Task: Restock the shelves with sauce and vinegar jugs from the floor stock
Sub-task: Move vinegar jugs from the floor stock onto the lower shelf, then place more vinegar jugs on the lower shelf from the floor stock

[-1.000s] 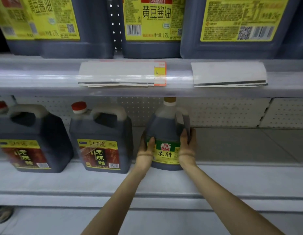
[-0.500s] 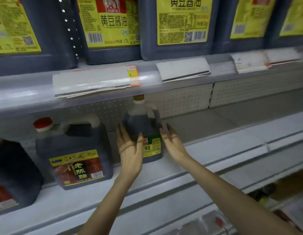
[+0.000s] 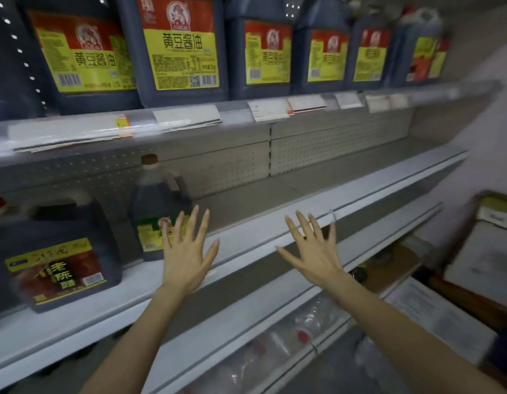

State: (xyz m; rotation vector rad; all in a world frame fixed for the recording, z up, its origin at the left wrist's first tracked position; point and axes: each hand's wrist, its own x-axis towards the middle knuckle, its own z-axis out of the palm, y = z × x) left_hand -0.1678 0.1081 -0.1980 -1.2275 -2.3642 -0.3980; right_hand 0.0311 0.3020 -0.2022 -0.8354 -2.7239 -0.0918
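Note:
A dark vinegar jug with a green label and brown cap [image 3: 154, 207] stands upright on the middle shelf [image 3: 275, 223]. To its left stands a squarer dark jug with a yellow and red label [image 3: 55, 257]. My left hand [image 3: 187, 251] hovers just in front and to the right of the green-label jug, fingers spread and holding nothing. My right hand [image 3: 313, 248] is farther right over the shelf's front edge, fingers spread, also holding nothing. Neither hand touches a jug.
The upper shelf [image 3: 189, 118] carries a row of large soy sauce jugs [image 3: 181, 46] with yellow and red labels. The middle shelf runs bare to the right of the green-label jug. Cardboard boxes [image 3: 485, 251] sit on the floor at the right. Plastic-wrapped bottles [image 3: 289, 339] lie below.
Both hands let go of the green-label jug and drew back with fingers spread; the right hand moved off to the right. The view swung to the right.

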